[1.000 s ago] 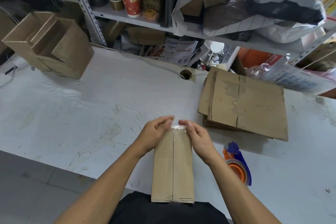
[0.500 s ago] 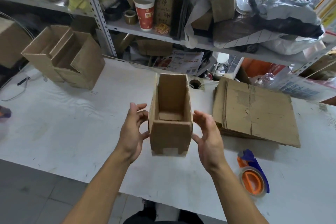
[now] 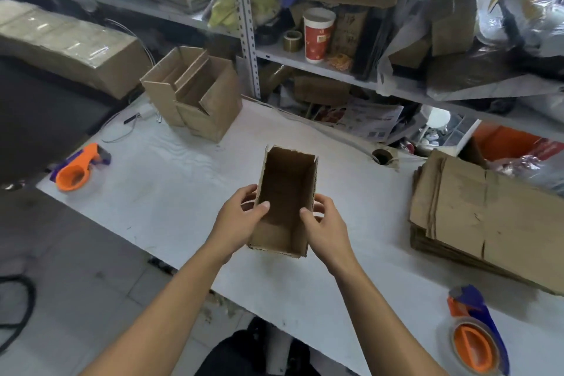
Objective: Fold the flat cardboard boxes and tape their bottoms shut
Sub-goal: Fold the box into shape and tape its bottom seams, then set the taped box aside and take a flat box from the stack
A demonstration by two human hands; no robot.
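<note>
The erected box point(image 3: 285, 201) is held above the tabletop point(image 3: 171, 180), open side toward the camera, between both hands. Its left wall is pinched by the left hand point(image 3: 241, 220), thumb inside, and its right wall by the right hand point(image 3: 325, 223) likewise. The cardboard is judged light and fairly stiff (though crushable at thin walls), so corners are best gripped.

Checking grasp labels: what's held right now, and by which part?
The open cardboard box, in both hands: left hand and right hand grip its two long side walls near the end closest to the person, thumbs hooked inside.
</note>
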